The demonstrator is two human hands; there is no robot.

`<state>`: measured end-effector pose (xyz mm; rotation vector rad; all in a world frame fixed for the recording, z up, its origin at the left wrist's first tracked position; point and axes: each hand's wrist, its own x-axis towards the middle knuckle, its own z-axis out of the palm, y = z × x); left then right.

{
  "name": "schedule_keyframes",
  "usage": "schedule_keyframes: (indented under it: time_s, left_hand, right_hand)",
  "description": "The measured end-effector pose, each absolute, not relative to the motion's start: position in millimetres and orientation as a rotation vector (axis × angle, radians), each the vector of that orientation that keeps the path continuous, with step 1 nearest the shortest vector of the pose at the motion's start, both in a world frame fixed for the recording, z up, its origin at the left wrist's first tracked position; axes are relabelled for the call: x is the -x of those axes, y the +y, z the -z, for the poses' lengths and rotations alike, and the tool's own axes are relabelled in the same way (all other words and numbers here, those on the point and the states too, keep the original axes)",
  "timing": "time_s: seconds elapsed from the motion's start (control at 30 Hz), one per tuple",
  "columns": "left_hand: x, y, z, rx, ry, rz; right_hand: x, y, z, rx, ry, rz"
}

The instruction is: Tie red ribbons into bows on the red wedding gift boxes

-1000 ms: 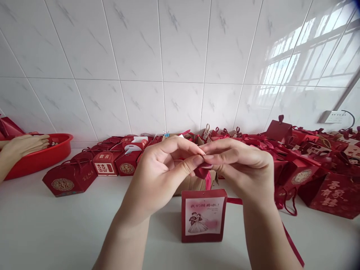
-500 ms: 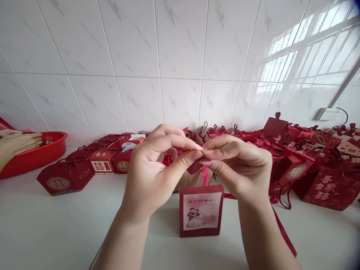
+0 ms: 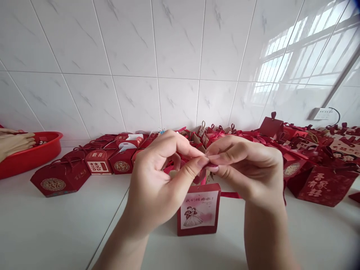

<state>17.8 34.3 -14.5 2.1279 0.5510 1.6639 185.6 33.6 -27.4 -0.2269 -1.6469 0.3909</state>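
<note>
My left hand (image 3: pixel 163 183) and my right hand (image 3: pixel 247 168) meet at the fingertips in the middle of the view. Both are closed in a pinch on a dark red ribbon (image 3: pixel 200 176), a loop of which hangs just under the fingers. Below them a small red gift box (image 3: pixel 198 212) stands upright on the white table. Its front carries a pink picture of a wedding couple with Chinese writing. Right of the box shows another strip of red ribbon (image 3: pixel 230 195). Whether it joins the pinched piece is hidden by my hands.
Red gift boxes (image 3: pixel 60 176) stand in a group on the left. A dense mass of red boxes and bags (image 3: pixel 323 185) fills the back and right. At the far left, another person's hand (image 3: pixel 17 142) is at a red plastic basin (image 3: pixel 50 148). A tiled wall (image 3: pixel 180 101) rises behind.
My hands have shifted slightly right and lower, still pinching the ribbon. The long ribbon end beside my right forearm is out of sight. The view has turned a little to the right.
</note>
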Motion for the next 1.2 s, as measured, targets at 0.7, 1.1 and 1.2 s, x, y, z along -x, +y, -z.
schedule_keyframes:
  time_s: [0.7,1.1,1.2]
  left_hand:
    - [-23,80,43,-2.485,1.219,-0.228]
    - [-15,63,25,-2.054,0.874,-1.509]
    - [-20,61,28,-2.061,0.804,-1.605]
  right_hand:
    - [-225,51,23,0.397,-0.891,-0.141]
    - [-192,88,40,0.694,-0.91,-0.356]
    - [-189,91,43,0.713,-0.897,-0.423]
